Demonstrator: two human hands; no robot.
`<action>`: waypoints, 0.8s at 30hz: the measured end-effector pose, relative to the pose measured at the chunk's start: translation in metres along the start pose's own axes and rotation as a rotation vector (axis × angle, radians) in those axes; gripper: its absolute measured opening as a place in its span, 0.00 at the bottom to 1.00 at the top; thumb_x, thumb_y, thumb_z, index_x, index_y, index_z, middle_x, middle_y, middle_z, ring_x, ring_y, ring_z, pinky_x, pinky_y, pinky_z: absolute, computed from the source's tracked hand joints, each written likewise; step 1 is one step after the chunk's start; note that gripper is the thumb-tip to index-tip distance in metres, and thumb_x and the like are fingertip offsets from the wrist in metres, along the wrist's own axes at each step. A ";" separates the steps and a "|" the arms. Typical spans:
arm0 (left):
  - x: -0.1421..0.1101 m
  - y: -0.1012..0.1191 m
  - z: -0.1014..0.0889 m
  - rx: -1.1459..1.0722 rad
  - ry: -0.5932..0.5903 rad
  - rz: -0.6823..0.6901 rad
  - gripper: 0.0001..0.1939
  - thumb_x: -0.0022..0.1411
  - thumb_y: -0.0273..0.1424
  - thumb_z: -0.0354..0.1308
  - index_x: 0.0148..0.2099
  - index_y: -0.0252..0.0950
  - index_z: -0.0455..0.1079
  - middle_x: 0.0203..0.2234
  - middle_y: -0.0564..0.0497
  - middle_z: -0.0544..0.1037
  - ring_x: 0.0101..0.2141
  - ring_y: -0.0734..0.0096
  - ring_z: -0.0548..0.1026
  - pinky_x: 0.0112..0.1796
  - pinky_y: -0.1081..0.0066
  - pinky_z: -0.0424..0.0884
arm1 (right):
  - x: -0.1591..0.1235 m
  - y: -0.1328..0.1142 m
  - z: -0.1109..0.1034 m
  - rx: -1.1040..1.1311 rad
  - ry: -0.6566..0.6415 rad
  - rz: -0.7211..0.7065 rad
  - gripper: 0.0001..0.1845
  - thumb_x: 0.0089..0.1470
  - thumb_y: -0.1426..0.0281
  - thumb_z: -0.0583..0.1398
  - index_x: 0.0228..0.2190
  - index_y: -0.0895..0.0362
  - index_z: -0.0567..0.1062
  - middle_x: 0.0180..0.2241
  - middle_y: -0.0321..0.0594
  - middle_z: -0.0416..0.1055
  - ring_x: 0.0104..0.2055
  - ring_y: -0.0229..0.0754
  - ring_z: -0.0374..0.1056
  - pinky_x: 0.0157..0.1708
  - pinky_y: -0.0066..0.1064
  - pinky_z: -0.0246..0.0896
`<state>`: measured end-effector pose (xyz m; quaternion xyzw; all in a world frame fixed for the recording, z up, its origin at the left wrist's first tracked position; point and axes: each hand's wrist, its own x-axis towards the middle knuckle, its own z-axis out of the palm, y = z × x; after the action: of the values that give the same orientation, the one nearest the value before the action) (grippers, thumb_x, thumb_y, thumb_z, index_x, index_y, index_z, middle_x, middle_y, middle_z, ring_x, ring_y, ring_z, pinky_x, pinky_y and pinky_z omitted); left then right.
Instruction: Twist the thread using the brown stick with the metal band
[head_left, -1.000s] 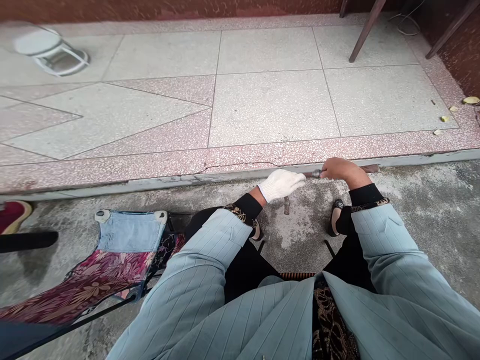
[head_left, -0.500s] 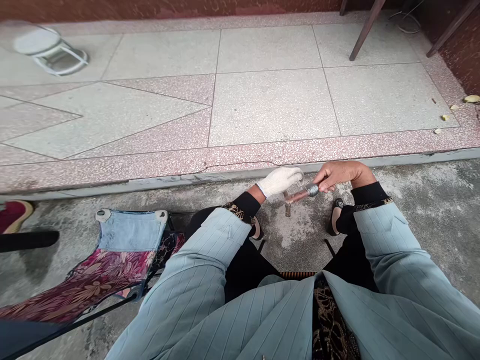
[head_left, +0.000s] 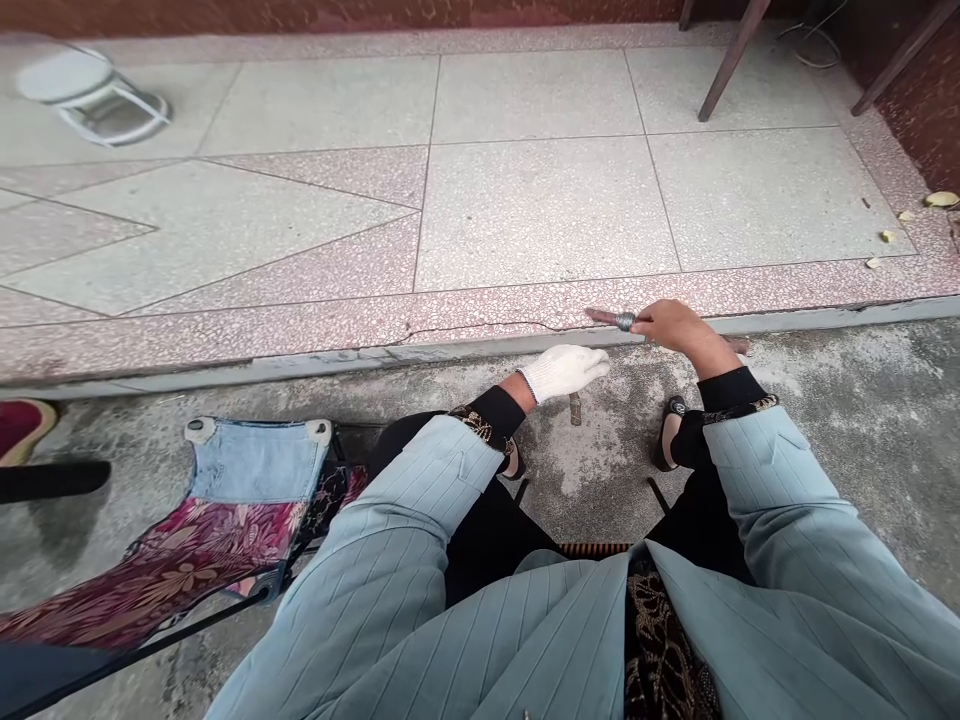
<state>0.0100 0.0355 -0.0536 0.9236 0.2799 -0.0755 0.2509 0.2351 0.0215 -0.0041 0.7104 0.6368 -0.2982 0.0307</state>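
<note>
My left hand [head_left: 566,371] wears a white knitted glove. Its fingers reach to the right, slightly bent, with nothing visible in them; the underside is hidden. Just below the glove shows the end of a short brown stick [head_left: 575,410], which looks to be on the ground, though contact with the hand is hard to judge. My bare right hand [head_left: 671,326] is closed around a brown wooden stick [head_left: 600,315] bound with grey wire [head_left: 625,321]. The stick's tip points left over the step's edge. Beyond my right wrist shows another brown wooden end [head_left: 739,345], perhaps the same stick.
A raised terrazzo step [head_left: 547,210] runs across in front of me. To my left stands a folding chair [head_left: 255,460] with patterned fabric. A white stool [head_left: 94,95] is at the far left, and wooden legs [head_left: 733,60] stand at the back right. A person's red shoe [head_left: 24,430] shows at the left.
My right hand has swung the wire-bound stick up and away from the left glove, to over the step's edge. My left hand has lowered slightly over the short stick.
</note>
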 end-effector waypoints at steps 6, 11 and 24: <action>-0.004 0.001 0.000 0.040 0.019 0.119 0.21 0.74 0.42 0.42 0.51 0.40 0.73 0.40 0.48 0.81 0.39 0.64 0.78 0.35 0.71 0.63 | -0.006 -0.020 0.017 -0.265 -0.564 -0.160 0.14 0.58 0.64 0.61 0.29 0.61 0.81 0.29 0.47 0.76 0.31 0.44 0.70 0.33 0.35 0.58; -0.006 -0.004 -0.016 -0.288 0.035 0.104 0.21 0.72 0.42 0.43 0.48 0.37 0.74 0.38 0.48 0.80 0.36 0.68 0.76 0.36 0.72 0.65 | -0.012 -0.001 -0.003 0.305 -0.807 -0.405 0.15 0.54 0.58 0.65 0.33 0.58 0.81 0.25 0.35 0.73 0.25 0.35 0.63 0.30 0.30 0.58; -0.003 0.007 -0.010 -0.322 0.009 0.026 0.20 0.71 0.45 0.44 0.46 0.39 0.72 0.34 0.51 0.78 0.34 0.68 0.74 0.37 0.71 0.65 | -0.012 0.007 -0.009 1.130 -0.006 -0.203 0.19 0.48 0.57 0.70 0.24 0.59 0.73 0.22 0.36 0.68 0.21 0.31 0.59 0.21 0.26 0.52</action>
<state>0.0112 0.0335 -0.0414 0.8753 0.2773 -0.0224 0.3956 0.2451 0.0130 0.0065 0.5509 0.4437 -0.5956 -0.3807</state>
